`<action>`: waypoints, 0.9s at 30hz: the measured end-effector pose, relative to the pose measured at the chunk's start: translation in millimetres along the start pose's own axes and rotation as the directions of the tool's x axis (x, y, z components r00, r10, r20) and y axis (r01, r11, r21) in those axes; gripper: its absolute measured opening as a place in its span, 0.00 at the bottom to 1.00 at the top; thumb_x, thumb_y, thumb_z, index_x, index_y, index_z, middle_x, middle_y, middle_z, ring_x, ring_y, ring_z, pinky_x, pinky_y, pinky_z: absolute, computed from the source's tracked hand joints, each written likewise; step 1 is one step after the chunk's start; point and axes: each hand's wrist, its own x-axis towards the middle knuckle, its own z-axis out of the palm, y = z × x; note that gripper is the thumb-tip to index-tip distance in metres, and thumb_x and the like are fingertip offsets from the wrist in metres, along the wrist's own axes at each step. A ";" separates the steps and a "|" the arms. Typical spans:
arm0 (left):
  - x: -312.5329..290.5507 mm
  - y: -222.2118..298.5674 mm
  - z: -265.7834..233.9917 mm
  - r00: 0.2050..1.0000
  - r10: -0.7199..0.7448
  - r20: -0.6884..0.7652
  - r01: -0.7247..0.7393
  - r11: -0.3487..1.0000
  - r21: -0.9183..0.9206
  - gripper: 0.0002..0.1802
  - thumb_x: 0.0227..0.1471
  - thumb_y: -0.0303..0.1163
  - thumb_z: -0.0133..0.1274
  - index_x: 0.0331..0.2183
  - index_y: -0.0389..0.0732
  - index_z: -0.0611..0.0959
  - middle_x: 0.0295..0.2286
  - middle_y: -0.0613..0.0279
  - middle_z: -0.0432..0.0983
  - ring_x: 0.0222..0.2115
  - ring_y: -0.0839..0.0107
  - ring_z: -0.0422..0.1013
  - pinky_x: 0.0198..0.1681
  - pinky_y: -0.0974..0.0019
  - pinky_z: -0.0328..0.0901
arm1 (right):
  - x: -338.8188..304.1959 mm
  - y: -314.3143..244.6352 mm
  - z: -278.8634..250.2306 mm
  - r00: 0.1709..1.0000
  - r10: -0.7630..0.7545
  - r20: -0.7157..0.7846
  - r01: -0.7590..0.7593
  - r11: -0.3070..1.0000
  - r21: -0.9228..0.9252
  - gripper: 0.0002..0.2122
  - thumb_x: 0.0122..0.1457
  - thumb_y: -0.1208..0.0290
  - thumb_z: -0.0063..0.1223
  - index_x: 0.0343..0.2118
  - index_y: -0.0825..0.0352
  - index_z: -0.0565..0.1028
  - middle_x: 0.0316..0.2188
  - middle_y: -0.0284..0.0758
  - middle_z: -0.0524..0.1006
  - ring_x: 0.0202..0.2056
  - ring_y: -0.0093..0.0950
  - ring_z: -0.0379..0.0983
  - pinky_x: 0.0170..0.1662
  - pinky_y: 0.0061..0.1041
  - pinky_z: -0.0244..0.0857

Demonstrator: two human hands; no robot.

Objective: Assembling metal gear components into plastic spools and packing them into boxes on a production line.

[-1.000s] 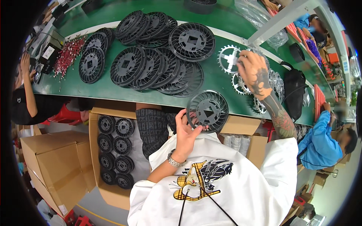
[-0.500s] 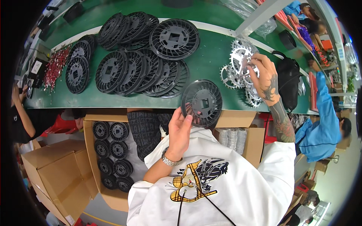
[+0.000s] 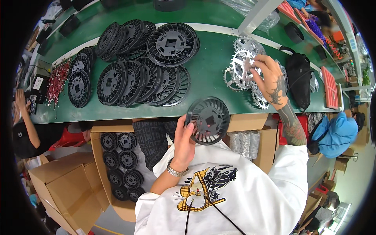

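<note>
Gripped at its left rim by my left hand, a black round plastic disc with radial slots and a square centre hole is held tilted in front of my chest, over the table's near edge. My right hand reaches over the table's right part. Its thumb and fingers pinch a shiny silver toothed ring, which is over a loose pile of similar silver toothed rings. Part of the pinched ring's right side lies behind the fingertips.
Stacks of black slotted discs cover the table's left half. Red-and-white small parts lie farther left, a black bag at right. Below the edge stand cartons of black discs and silver rings. Co-workers are at both sides.
The black disc in my left hand has come slightly lower, toward my chest. My right hand stays at the silver rings. At right, a co-worker's blue sleeve has drawn back from the table.
</note>
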 end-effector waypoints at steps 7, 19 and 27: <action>2.2 15.6 6.5 0.957 -0.147 0.250 0.187 0.971 -0.148 0.37 0.54 0.17 0.46 0.65 0.43 0.60 0.55 0.50 0.69 0.57 0.55 0.69 0.54 0.49 0.71 | -1.2 -10.3 -10.6 0.999 0.043 -0.020 -0.041 0.997 0.061 0.10 0.52 0.80 0.62 0.39 0.70 0.77 0.44 0.39 0.76 0.43 0.41 0.75 0.46 0.34 0.68; -12.3 -1.3 40.8 0.981 -0.159 -0.111 0.107 0.921 -0.374 0.29 0.67 0.49 0.39 0.55 0.33 0.72 0.58 0.49 0.68 0.61 0.57 0.63 0.65 0.52 0.57 | -30.0 -48.7 0.8 0.974 0.209 0.091 -0.227 0.913 0.338 0.10 0.53 0.83 0.59 0.39 0.70 0.76 0.43 0.40 0.75 0.42 0.38 0.76 0.45 0.30 0.70; -6.4 1.4 23.0 0.997 -0.075 0.036 0.081 0.978 -0.191 0.27 0.66 0.35 0.43 0.63 0.43 0.61 0.56 0.53 0.68 0.57 0.63 0.66 0.61 0.53 0.62 | -22.3 -64.5 -1.2 0.986 0.142 0.087 -0.164 0.922 0.350 0.11 0.53 0.84 0.59 0.40 0.71 0.76 0.44 0.40 0.75 0.41 0.37 0.77 0.43 0.30 0.71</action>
